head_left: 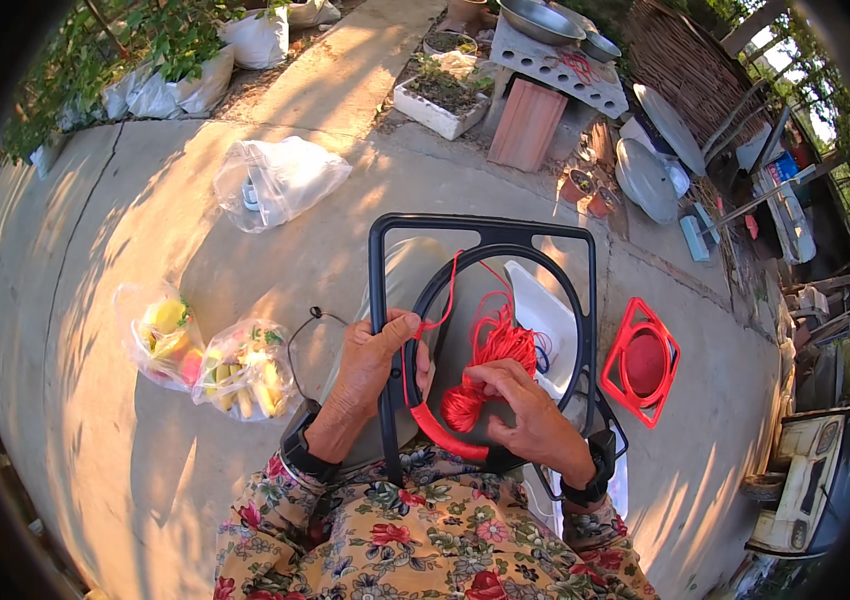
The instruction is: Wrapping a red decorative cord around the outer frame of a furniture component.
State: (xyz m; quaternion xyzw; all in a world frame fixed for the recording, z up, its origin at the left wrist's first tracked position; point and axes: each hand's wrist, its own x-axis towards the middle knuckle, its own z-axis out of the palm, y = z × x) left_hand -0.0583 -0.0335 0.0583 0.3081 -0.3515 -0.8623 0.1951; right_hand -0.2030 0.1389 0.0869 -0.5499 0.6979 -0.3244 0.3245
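A black square frame [485,224] with a round ring inside it stands upright over my lap. My left hand [363,362] is closed around the left side of the frame and ring, with red cord pinched at the thumb. The lower left of the ring is wrapped tightly in red cord [442,432]. From the left thumb a loose strand loops up over the ring and down to a tangled bundle of red cord [501,343]. My right hand [528,408] curls its fingers on this bundle, seen through the ring. Behind the bundle is a white plastic container [548,318].
To the right, a red frame with a filled round centre [648,362] lies on the concrete. Two clear bags of fruit [163,335] and another plastic bag [290,180] rest left and ahead. Pots, basins [542,20] and a planter box [442,105] stand farther off. A vehicle [810,480] is at right.
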